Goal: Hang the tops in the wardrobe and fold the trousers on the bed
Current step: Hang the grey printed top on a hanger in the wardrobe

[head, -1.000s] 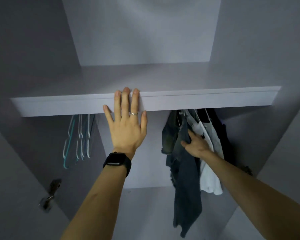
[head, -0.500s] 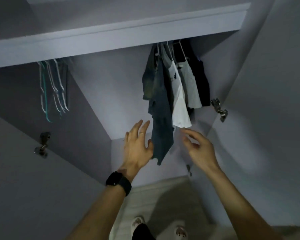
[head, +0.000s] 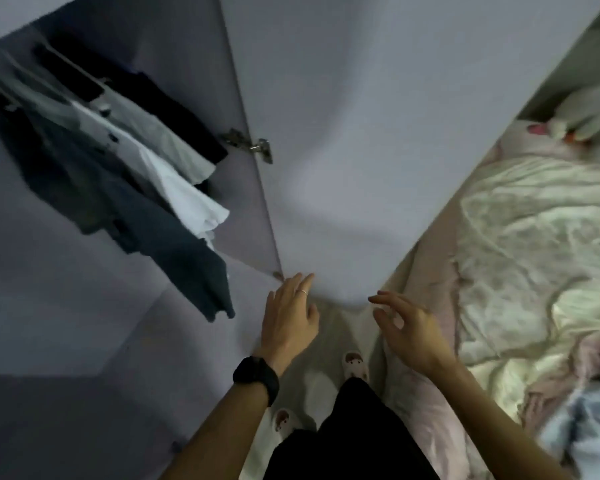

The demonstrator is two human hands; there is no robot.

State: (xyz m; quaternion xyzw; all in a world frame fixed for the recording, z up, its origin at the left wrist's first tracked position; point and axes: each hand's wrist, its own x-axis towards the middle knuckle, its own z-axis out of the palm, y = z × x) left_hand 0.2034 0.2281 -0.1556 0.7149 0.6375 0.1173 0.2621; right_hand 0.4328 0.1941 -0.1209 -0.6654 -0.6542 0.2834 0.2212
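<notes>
Hanging tops [head: 174, 199] in wardrobe [head: 66, 299]: long axis slants upper left to lower right (hems lowest), hems near left hand [head: 288, 320], not touching. Left hand straight-fingered, empty; right hand [head: 413, 330] loosely curled, empty, beside bed [head: 534, 237]

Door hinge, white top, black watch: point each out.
door hinge [head: 255, 147], head view, on the metal plate.
white top [head: 187, 200], head view, on the lower front cloth.
black watch [head: 256, 375], head view, on the strap.
</notes>
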